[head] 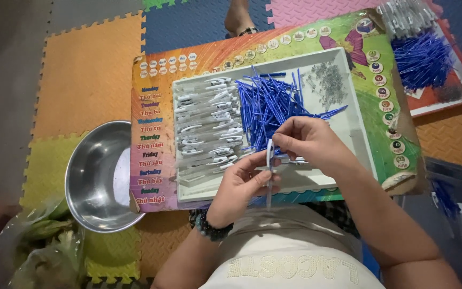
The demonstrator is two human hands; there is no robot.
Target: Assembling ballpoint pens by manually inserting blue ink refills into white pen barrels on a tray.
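Nearest the camera, the left hand (240, 184) closes its thumb and fingers around a slim pen barrel (269, 174) that stands nearly upright, its white clip end uppermost. A dark beaded bracelet (209, 227) circles that wrist. At 1 o'clock of it, touching the barrel's top, the right hand (310, 142) pinches its thumb and forefinger together on the upper end; what lies between those fingertips is too small to tell.

Both hands sit over the near edge of a shallow white rectangular tray (348, 115). Inside the tray, at 9 o'clock, clear plastic pen barrels (209, 126) with white clips lie in rough rows. At 12 o'clock, thin blue refills (268, 101) form a loose pile. At 1 o'clock lies a scatter of small grey springs (328, 83).

The tray rests on a glossy printed board (151, 134). At 9 o'clock of the board stands a round, polished steel bowl (100, 176). The floor consists of textured interlocking foam mats (86, 69).
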